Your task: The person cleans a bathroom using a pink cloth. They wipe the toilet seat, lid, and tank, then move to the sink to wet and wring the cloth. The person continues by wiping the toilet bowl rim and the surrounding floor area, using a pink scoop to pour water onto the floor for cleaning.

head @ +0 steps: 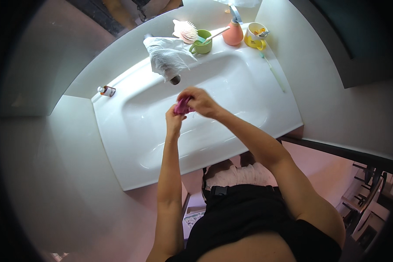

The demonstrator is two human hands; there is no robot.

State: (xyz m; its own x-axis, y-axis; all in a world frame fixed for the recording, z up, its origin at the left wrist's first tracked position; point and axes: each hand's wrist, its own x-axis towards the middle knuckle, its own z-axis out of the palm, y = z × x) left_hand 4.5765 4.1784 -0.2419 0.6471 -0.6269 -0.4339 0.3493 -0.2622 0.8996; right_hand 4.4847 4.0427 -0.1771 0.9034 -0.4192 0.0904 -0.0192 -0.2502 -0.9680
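Both of my hands meet over the white washbasin (216,137), a little in front of the faucet. Between them is a small crumpled magenta cloth (182,106). My left hand (173,121) grips its lower left side. Around its upper right side curl the fingers of my right hand (201,101), which hide part of it. Just below the cloth, a few water drops seem to show against the basin. The dark tip of the faucet (175,80) pokes out from under a white cloth (167,55) draped over it.
Along the back ledge stand a hairbrush (186,31), a green mug (203,42), an orange pump bottle (233,33) and a yellow-white mug (255,35). A toothbrush (273,72) lies on the right rim. At the left corner is a small bottle (107,91). Walls flank both sides.
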